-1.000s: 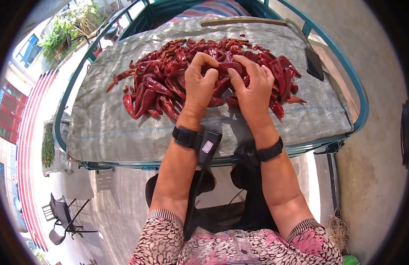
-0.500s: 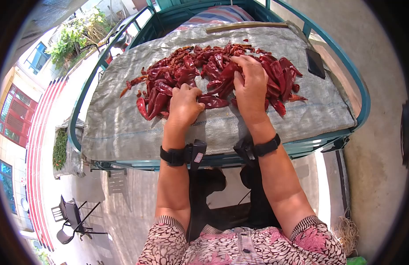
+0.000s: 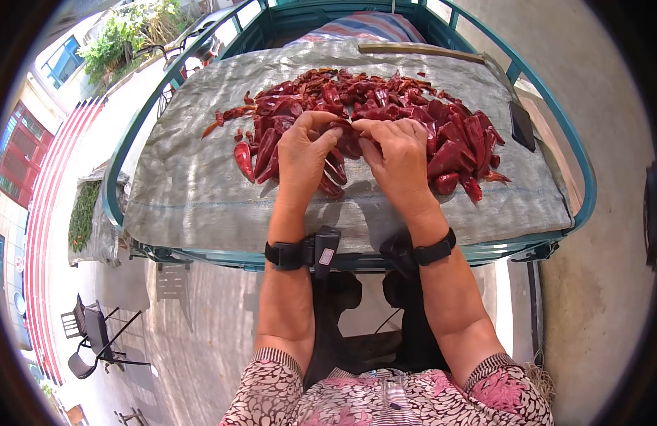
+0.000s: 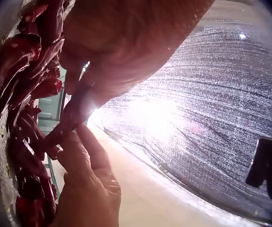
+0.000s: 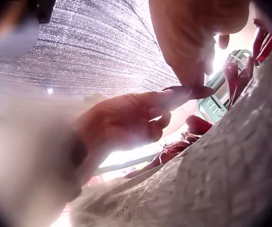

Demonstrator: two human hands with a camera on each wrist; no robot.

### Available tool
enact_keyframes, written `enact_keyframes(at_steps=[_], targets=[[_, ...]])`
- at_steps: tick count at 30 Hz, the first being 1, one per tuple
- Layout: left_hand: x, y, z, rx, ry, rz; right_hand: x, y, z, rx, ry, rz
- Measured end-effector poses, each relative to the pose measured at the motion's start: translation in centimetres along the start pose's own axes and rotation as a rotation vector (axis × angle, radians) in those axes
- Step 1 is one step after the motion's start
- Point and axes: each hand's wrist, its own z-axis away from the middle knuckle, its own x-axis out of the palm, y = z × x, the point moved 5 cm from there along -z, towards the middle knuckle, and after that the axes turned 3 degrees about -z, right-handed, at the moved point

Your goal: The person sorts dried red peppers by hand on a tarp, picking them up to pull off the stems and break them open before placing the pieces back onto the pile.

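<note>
In the head view a dried red chili pepper (image 3: 349, 144) spans the gap between the two hands, low over the front of a heap of red peppers (image 3: 452, 138). My left hand (image 3: 301, 156) pinches one end between thumb and fingers. At the other end, the thumb and fingertips of my right hand (image 3: 399, 157) grip it. The right wrist view shows the dark pepper (image 5: 198, 92) from below, fingers meeting on it. In the left wrist view, part of the pepper (image 4: 60, 132) is hidden behind the fingers.
A grey woven sack (image 3: 193, 177) lies under the heap, over the back of a teal cart with side rails (image 3: 586, 177). On its right lies a dark phone (image 3: 521, 126); a wooden strip (image 3: 420, 51) crosses the far edge. A folding chair (image 3: 97, 334) stands on the ground at left.
My left hand dropped to the heap's front left, then came up and inward to meet my right hand. The right hand shifted slightly down, and both now hold one pepper.
</note>
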Motion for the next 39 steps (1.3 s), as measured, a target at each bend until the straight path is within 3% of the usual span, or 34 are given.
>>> enact_keyframes(at_steps=[5, 8, 12, 13, 16, 21, 25, 28, 31, 34, 35, 37, 39], targets=[[-0.2, -1.8, -0.3, 0.116, 0.020, 0.083, 1.8, -0.3, 0.0, 0.166, -0.062, -0.067], [-0.8, -1.4, 0.0, 0.218, 0.248, -0.214, 1.5, 0.1, -0.2, 0.285, 0.063, -0.063], [-0.6, -1.5, 0.7, 0.348, 0.269, -0.840, -0.4, 1.9, -0.4, 0.482, 0.228, 0.147], [-0.3, -2.0, 0.5, 0.361, 0.249, -0.870, -0.4, 2.8, -0.2, 0.510, 0.253, 0.106], [0.1, -2.9, 0.1, 0.365, 0.224, -0.976, -0.5, 2.7, -0.6, 0.389, 0.344, 0.003], [0.1, -2.9, -0.1, 0.359, 0.190, -0.869, 1.6, 2.0, -0.5, 0.372, 0.173, -0.149], [-0.7, -1.8, 0.0, 0.415, 0.217, -0.628, 1.8, 1.4, -0.9, 0.273, 0.125, -0.092], [-0.7, -1.4, -0.1, 0.396, 0.142, -0.262, 2.3, 0.5, -1.2, 0.233, 0.053, -0.151], [-0.4, -0.3, 0.4, 0.322, -0.075, -0.101, 2.8, 0.4, -1.1, 0.199, -0.017, -0.194], [-0.8, -0.6, 0.3, 0.368, -0.002, -0.030, 2.7, 0.6, -1.0, 0.141, -0.007, -0.149], [-1.1, -1.1, 0.2, 0.275, 0.038, 0.018, 2.4, 1.0, -0.8, 0.265, 0.044, -0.216], [-1.3, -1.1, 0.3, 0.342, 0.112, -0.405, 1.4, 0.9, -0.8, 0.513, 0.147, -0.349], [-0.8, -1.5, 0.8, 0.389, 0.200, -0.674, 0.4, 1.4, -0.6, 0.504, 0.217, -0.189]])
